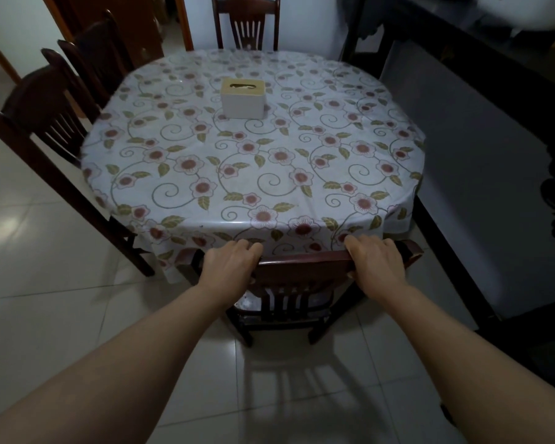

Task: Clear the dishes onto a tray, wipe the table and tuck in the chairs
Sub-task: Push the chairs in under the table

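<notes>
Head view looks down, seemingly close, over the table [253,174].

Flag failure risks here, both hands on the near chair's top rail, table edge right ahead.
1. The left hand and right hand grip the near chair at its top rail, knuckles almost at the table edge; pushing further could pinch the fingers.
2. The floral tablecloth hangs beside the rail; it may snag and drag, shifting the tissue box.
</notes>
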{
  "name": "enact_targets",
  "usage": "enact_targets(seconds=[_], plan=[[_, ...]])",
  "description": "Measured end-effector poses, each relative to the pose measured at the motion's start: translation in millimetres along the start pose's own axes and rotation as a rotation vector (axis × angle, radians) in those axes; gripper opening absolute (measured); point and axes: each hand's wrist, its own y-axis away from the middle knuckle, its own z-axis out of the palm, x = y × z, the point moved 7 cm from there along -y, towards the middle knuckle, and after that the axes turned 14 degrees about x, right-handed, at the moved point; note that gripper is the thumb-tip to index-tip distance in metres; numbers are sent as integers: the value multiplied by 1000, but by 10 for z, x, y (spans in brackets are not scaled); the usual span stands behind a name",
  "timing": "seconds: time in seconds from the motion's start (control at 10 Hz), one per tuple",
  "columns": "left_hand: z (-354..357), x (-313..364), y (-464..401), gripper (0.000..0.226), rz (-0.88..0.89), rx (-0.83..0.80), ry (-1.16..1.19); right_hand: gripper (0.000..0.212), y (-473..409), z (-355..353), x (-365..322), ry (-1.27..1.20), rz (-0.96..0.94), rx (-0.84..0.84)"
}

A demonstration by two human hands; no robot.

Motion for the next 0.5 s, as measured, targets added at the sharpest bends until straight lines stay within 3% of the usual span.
enact_targets(seconds=[0.2, 0.3, 0.5], plan=[[-14, 1, -5, 33, -4, -41, 11, 74, -16, -31, -28, -34, -10, -71], [-42, 23, 7, 47, 8, -119, 49, 89, 30, -77, -70, -83, -13, -113], [-311, 66, 34, 53, -5, -49, 124, 88, 65, -309, -149, -193, -14, -84]])
